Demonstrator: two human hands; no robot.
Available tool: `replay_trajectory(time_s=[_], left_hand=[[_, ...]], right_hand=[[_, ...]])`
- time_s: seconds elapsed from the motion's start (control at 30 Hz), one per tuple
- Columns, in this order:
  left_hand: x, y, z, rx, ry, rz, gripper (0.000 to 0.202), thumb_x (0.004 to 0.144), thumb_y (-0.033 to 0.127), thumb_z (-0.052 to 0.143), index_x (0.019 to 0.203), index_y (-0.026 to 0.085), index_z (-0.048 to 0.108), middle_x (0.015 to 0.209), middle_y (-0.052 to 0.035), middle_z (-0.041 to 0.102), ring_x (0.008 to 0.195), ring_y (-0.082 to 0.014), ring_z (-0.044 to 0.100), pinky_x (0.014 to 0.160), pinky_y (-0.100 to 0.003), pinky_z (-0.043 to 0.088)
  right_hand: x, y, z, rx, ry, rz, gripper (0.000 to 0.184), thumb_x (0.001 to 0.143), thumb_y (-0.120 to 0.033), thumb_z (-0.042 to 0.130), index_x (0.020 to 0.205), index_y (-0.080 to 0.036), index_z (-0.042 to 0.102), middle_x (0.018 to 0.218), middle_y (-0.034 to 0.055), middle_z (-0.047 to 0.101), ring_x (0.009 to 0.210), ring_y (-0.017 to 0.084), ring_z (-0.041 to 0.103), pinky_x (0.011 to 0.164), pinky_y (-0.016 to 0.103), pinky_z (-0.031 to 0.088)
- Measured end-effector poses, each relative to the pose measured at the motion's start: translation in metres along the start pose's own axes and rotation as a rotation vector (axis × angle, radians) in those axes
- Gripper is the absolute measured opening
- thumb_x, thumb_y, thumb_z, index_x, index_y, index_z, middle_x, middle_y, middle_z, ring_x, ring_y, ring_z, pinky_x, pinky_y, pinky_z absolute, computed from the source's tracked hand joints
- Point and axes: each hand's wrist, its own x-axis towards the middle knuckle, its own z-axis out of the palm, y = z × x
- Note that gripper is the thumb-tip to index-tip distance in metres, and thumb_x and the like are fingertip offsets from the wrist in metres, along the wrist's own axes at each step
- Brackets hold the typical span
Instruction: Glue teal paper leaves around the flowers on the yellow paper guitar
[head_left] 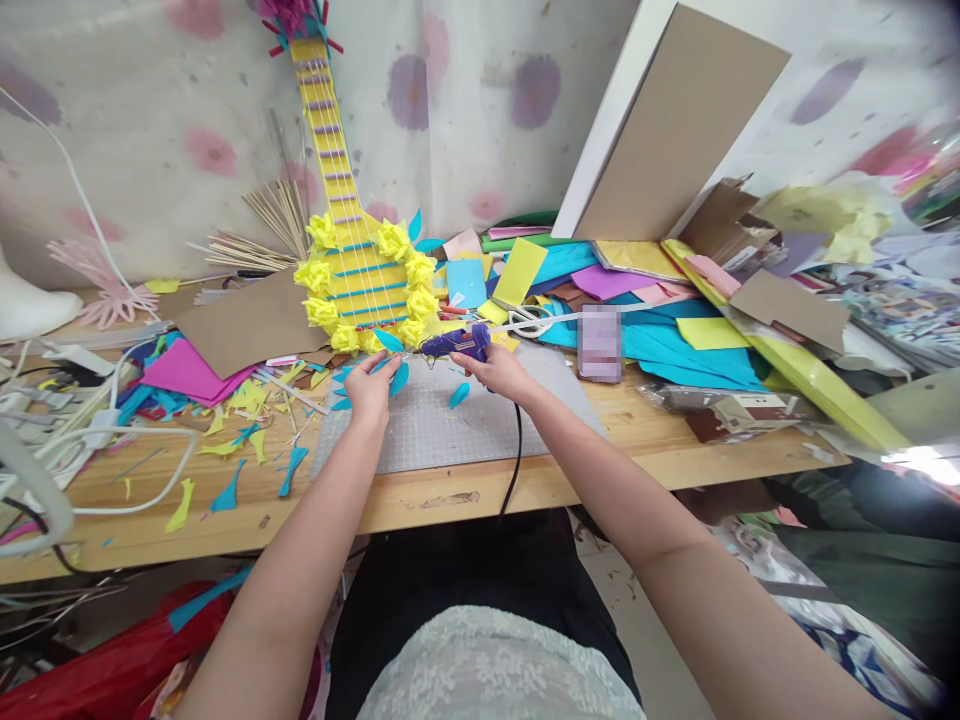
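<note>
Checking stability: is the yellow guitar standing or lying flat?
Standing: the guitar rests on the table, neck up the curtain.

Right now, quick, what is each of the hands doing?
Left hand: closed, pinching a blue paper leaf.
Right hand: closed around the glue gun.

The guitar point(358, 275) is yellow (blue-striped), the glue gun point(456, 344) purple, the leaf point(399, 379) blue, the curtain point(465, 110) pink-and-purple blotched.

My right grip point(499, 372) closes round the purple glue gun point(456, 345); my left grip point(373, 388) pinches a blue paper leaf point(398, 379) beside the yellow paper guitar point(358, 290) on the desk point(450, 490).
</note>
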Motion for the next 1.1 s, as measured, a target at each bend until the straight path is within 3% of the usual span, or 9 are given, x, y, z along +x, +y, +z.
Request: replay_trajectory(time_s=[0.67, 1.1], left_hand=[[0.001, 0.002, 0.0, -0.001, 0.007, 0.009, 0.044, 0.053, 0.016, 0.08, 0.095, 0.01, 0.07, 0.076, -0.0053, 0.069, 0.064, -0.0108, 0.062, 0.065, -0.024, 0.049], [0.003, 0.001, -0.001, -0.033, 0.008, -0.002, 0.041, 0.054, 0.014, 0.08, 0.093, 0.011, 0.07, 0.078, -0.0055, 0.07, 0.068, -0.012, 0.064, 0.07, -0.025, 0.051]], right_hand=[[0.012, 0.004, 0.0, -0.046, 0.031, -0.032, 0.036, 0.08, -0.053, 0.056, 0.083, -0.018, 0.063, 0.064, 0.0029, 0.063, 0.061, 0.015, 0.058, 0.059, 0.026, 0.044], [0.01, 0.002, -0.002, -0.039, 0.057, -0.037, 0.033, 0.08, -0.051, 0.057, 0.084, -0.019, 0.062, 0.069, 0.0037, 0.064, 0.064, 0.016, 0.059, 0.062, 0.027, 0.045]])
